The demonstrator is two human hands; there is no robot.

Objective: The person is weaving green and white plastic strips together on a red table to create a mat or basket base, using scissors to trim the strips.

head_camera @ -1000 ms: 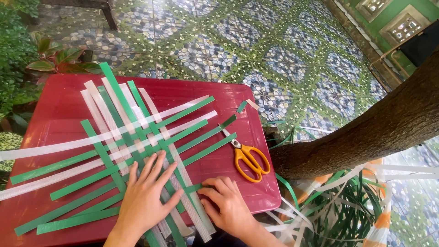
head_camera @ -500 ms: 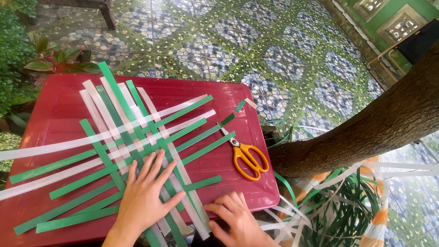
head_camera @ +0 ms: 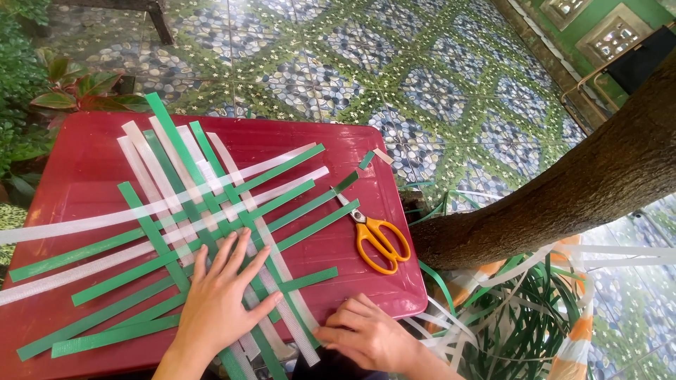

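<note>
A weave of green and white plastic strips (head_camera: 204, 211) lies spread on a red plastic table (head_camera: 310, 141). My left hand (head_camera: 222, 299) presses flat on the crossed strips near the table's front edge, fingers spread. My right hand (head_camera: 366, 334) is at the front edge beside it, fingers curled around the low end of a white strip (head_camera: 296, 320) that runs diagonally through the weave. Orange-handled scissors (head_camera: 377, 236) lie on the table to the right of the weave, apart from both hands.
A thick tree trunk (head_camera: 563, 197) slants up at the right. Loose green and white strips (head_camera: 521, 309) pile on the ground below it. Leafy plants (head_camera: 42, 98) stand at the left. Patterned floor tiles (head_camera: 394, 70) lie beyond the table.
My right hand has slid off the weave down to the table's front edge, to the end of the white strip. My left hand stays pressed on the strips.
</note>
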